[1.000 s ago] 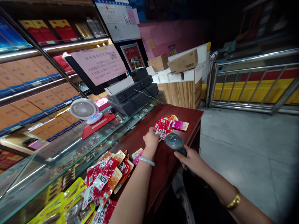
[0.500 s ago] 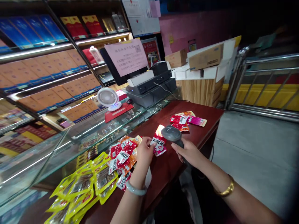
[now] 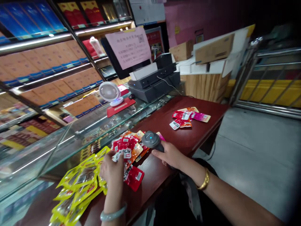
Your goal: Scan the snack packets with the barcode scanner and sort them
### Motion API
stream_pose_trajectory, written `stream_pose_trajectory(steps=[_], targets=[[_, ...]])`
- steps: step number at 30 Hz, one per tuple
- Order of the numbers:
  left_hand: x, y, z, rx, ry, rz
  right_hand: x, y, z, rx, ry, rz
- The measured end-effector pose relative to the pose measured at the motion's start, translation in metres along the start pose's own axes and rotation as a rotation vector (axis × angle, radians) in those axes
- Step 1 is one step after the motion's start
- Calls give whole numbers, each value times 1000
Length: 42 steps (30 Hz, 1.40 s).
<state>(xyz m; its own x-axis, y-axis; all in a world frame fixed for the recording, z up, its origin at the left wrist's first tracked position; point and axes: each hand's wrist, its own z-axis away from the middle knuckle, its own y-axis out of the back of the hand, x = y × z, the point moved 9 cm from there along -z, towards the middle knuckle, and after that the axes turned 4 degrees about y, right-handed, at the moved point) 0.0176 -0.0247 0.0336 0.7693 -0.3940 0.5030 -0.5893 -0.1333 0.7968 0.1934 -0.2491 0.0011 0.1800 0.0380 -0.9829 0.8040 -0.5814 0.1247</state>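
In my right hand [image 3: 170, 155] is a dark grey handheld barcode scanner [image 3: 151, 140], its head over the right side of a heap of red and orange snack packets [image 3: 125, 144]. My left hand [image 3: 111, 168] is at the heap's left side, fingers curled around the pale end of a packet [image 3: 115, 157]; the grip is partly hidden. Just right of that hand, a red packet [image 3: 135, 178] lies on the counter. Yellow snack bags [image 3: 82, 179] are piled to its left. Beyond the scanner, a smaller group of red and pink packets [image 3: 184, 117] rests apart.
The dark red counter [image 3: 152, 172] adjoins a glass display case [image 3: 77, 135]. A small white fan [image 3: 110, 92], a monitor [image 3: 113, 59] with a pink sheet and a cash drawer [image 3: 155, 88] stand behind. Cardboard boxes [image 3: 213, 50] and a metal railing [image 3: 277, 69] are at the right.
My left hand has let go of the packet by the scanner and moved left to the heap. The scanner has moved left too. A white-ended packet now lies at the near side of the far group.
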Motion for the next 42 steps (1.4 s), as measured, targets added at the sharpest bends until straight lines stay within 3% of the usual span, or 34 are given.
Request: stream_pose_trajectory(steps=[2, 5, 10, 13, 16, 19, 23, 25, 28, 32, 37, 42], targets=[[25, -1, 7, 60, -110, -133, 7, 14, 6, 52, -20, 33], [78, -22, 26, 12, -338, -119, 21, 36, 19, 110, -50, 44], [189, -89, 69, -294, -738, 69, 52, 75, 43, 199, -144, 6], [245, -133, 88, -414, -828, 80, 64, 100, 55, 273, -178, 30], [284, -172, 108, -499, -938, 2, 70, 122, 67, 353, -210, 53], [301, -193, 123, -540, -1039, -78, 74, 136, 75, 387, -235, 63], [296, -191, 125, -584, -1097, -142, 75, 146, 80, 402, -228, 52], [284, -182, 116, -624, -1041, -92, 74, 148, 80, 408, -224, 52], [253, -169, 93, -707, -776, 124, 70, 147, 77, 411, -209, 55], [205, -157, 79, -902, -351, 581, 59, 129, 67, 334, -151, 28], [166, -128, 78, -916, -176, 807, 37, 97, 51, 242, -69, 1], [133, -113, 78, -958, 60, 967, 27, 71, 47, 170, -67, 30]])
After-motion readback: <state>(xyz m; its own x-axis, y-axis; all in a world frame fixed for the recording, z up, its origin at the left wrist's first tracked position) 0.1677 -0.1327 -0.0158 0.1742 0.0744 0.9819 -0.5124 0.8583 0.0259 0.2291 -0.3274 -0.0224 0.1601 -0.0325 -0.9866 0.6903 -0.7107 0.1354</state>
